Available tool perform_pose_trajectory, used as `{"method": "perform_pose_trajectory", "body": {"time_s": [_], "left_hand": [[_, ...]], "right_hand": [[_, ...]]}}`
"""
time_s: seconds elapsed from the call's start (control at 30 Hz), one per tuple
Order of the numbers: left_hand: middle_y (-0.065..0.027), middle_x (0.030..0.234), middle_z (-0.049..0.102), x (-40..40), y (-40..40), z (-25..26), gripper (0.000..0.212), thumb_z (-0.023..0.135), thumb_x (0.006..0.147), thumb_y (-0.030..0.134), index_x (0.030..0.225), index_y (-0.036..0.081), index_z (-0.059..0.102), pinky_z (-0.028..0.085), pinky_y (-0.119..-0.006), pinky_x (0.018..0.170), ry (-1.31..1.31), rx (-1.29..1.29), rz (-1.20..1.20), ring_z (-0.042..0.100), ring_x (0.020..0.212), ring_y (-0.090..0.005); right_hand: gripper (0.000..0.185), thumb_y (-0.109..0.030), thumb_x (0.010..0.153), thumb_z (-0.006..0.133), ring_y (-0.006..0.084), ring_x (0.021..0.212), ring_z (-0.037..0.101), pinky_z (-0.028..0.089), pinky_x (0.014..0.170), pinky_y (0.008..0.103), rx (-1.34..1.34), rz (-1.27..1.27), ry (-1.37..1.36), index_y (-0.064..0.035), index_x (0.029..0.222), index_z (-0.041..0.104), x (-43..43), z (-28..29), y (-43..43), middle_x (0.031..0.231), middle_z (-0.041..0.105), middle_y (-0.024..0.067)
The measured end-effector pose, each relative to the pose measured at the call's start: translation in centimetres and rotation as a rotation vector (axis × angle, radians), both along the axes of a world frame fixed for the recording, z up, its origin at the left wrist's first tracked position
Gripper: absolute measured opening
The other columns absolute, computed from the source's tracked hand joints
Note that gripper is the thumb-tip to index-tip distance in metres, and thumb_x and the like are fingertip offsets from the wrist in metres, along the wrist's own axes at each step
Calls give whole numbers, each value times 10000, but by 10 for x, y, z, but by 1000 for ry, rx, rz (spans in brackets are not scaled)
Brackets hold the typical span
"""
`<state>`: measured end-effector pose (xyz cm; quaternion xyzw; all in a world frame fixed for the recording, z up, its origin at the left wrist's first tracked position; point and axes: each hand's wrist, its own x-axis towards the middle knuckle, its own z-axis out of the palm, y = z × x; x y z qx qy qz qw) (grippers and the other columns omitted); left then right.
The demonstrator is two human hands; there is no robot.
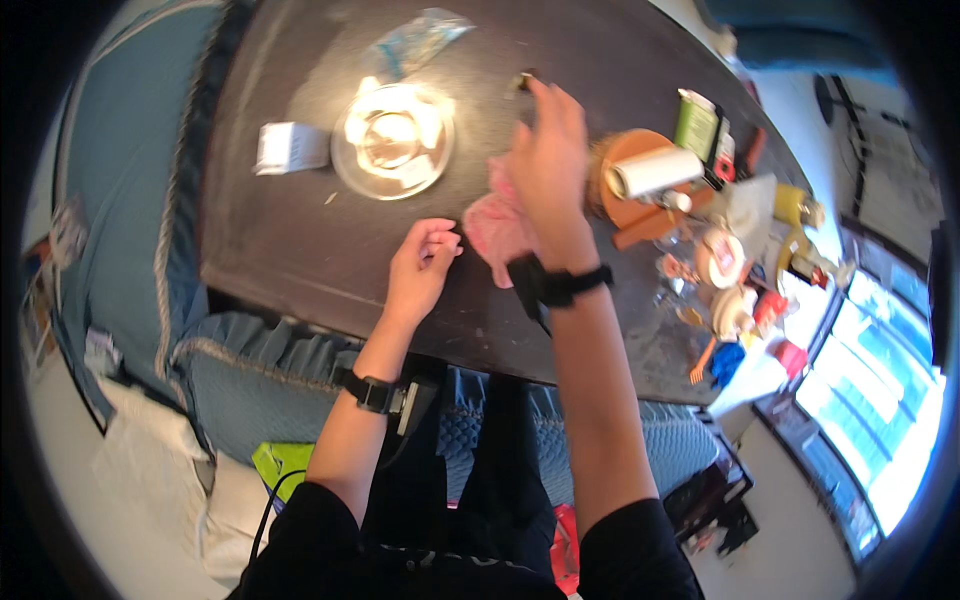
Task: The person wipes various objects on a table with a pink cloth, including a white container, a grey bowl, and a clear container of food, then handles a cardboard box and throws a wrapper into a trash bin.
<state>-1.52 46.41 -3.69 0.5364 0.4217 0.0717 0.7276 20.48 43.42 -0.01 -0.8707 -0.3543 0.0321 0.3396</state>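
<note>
My right hand [551,161] reaches over a pink cloth [491,229] on the dark table, and partly hides it. Its fingers are extended and the thumb stands apart from them. At the index fingertip is a small dark object [525,79], too blurred to identify; whether the finger touches it is unclear. My left hand [426,259] is just left of the cloth, loosely curled, with nothing visible in it. Beyond it a round clear dish [394,142] reflects bright light. A small white box [289,148] lies left of the dish.
A crinkled clear plastic bag [424,41] lies at the far side of the dark table [300,247]. To the right, a white roll [656,172] rests on a round brown wooden piece [626,142]. Further right are a green pack [697,124], jars and clutter. Blue quilted seats [255,375] border the table.
</note>
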Motion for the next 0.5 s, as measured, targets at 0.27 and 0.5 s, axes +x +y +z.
{"method": "perform_pose_trajectory", "body": {"time_s": [0.27,0.5], "left_hand": [[-28,1067,675,16,-5,-6,275,617,1028,167,1263,32,571,512,-263,863,6,28,-40,661,968,-126],[-43,1071,668,48,-4,2,278,603,1035,151,1273,12,565,515,-270,905,-55,50,7,651,978,-128]], "right_hand": [[350,37,796,660,363,1069,607,563,868,437,-254,-69,-23,-63,1129,615,35,-36,29,1175,555,186],[248,-13,837,699,276,842,695,567,685,396,-25,-83,-65,-125,1056,670,-9,31,-36,1048,662,101]]}}
